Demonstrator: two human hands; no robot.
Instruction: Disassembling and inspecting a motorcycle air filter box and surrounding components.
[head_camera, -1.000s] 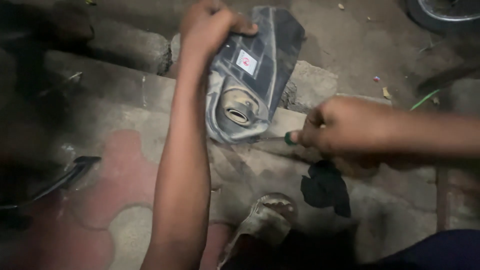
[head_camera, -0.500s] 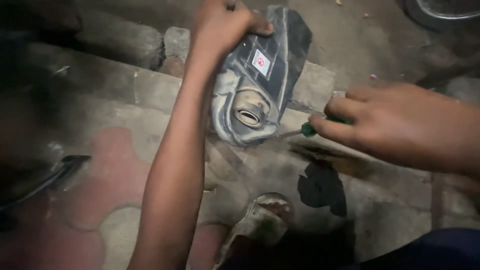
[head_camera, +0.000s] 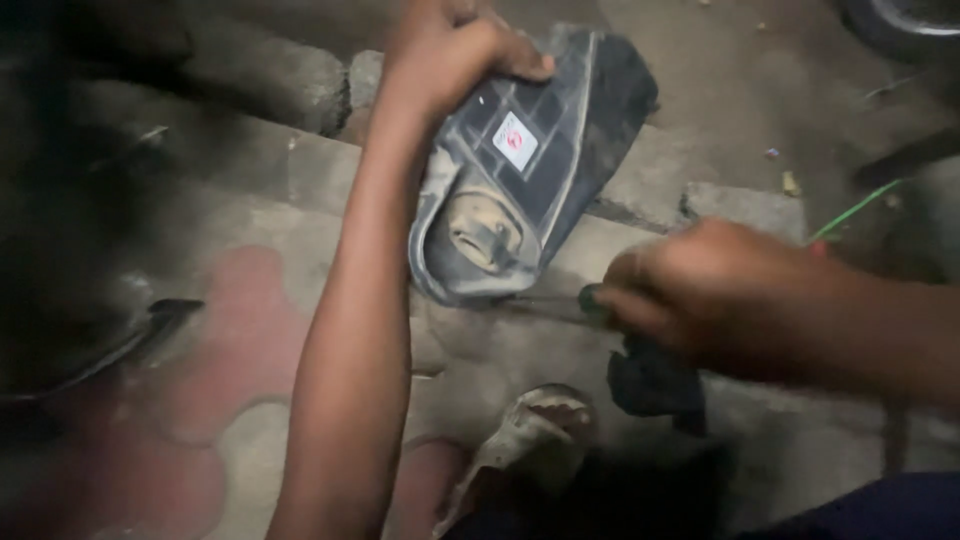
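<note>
At the far left a dark curved metal piece (head_camera: 150, 320) lies on the grey and red paved ground (head_camera: 230, 350). My left hand (head_camera: 450, 55) is closed over the top edge of a dusty dark grey moulded plastic cover (head_camera: 540, 160), holding it tilted above the ground; it has a ribbed inside face, a small red and white sticker and a round tan opening low down. Below it sits my worn pale sandal (head_camera: 530, 440). My right hand (head_camera: 700, 300) is clenched around a green-handled screwdriver (head_camera: 560, 303), its dark shaft reaching the cover's lower rim. Just under that hand lies a black rag (head_camera: 650, 385).
</note>
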